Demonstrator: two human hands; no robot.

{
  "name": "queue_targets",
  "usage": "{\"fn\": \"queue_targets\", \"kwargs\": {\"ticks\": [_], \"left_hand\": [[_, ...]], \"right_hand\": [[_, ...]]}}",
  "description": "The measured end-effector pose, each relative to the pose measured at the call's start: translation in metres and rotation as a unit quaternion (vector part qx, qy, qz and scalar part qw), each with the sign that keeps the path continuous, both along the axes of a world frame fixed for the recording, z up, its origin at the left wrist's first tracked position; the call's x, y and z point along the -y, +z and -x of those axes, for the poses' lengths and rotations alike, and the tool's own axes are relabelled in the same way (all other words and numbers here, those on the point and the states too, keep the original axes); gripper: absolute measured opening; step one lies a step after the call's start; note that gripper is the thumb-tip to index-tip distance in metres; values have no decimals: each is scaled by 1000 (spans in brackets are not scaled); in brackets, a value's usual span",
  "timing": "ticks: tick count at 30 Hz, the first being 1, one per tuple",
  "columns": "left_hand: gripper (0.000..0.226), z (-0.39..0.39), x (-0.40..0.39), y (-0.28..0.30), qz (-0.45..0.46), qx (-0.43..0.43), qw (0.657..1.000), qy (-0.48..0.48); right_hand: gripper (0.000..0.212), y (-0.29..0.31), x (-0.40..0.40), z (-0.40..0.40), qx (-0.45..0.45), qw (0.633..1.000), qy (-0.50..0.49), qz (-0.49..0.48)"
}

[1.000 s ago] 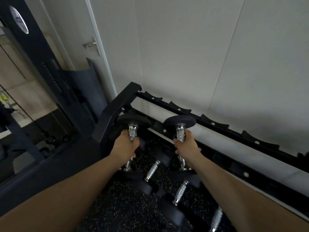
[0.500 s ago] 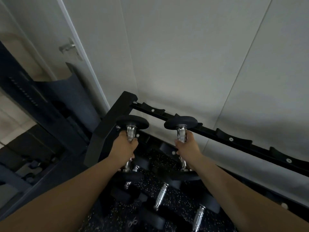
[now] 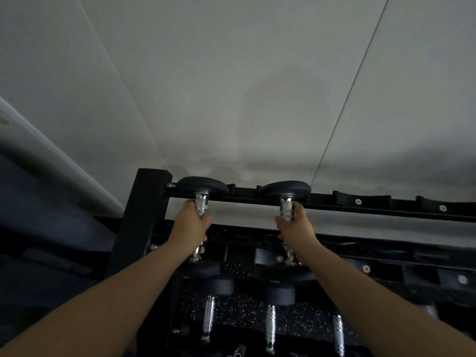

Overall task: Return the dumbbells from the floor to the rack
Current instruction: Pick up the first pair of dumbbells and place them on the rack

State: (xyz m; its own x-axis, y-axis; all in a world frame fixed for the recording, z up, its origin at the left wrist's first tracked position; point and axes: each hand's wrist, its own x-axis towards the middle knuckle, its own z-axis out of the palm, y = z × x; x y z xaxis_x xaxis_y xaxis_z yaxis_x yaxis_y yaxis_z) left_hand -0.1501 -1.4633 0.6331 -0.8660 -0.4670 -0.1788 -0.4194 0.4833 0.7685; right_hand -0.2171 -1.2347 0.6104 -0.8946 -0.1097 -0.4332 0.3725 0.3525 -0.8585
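Two small dumbbells with black round heads and chrome handles are held out over a black rack. My left hand grips the handle of the left dumbbell, whose far head sits at the rack's top back rail beside the left upright. My right hand grips the right dumbbell, its far head at the same rail one cradle to the right. The near heads are dark and mostly hidden below my hands.
Several more dumbbells lie on a lower tier above the speckled black floor. Empty cradles run along the top rail to the right. A pale panelled wall stands directly behind the rack. Dark equipment fills the left.
Both hands have carried the dumbbells up and forward to the rack's top back rail. The view has moved closer and tilted up towards the wall.
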Motion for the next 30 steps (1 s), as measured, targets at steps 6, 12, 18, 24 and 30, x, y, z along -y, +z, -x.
{"fn": "queue_targets", "kwargs": {"ticks": [6,12,18,24,30], "left_hand": [[15,37,20,-23,-9,26,998,-48],[13,59,26,-48,-33,40,998,-47],[14,63,31,-62,-44,41,997,-43],[17,64,35,-67,-53,52,997,-34],[28,68,38,-64,-67,86,993,-53]], "right_hand": [[51,-15,10,16,23,998,-52,-11],[51,-31,15,28,30,998,-54,-31],[55,-41,23,35,41,998,-36,-36],[55,-45,26,37,33,998,-34,-43],[52,-43,25,39,36,998,-18,-51]]}}
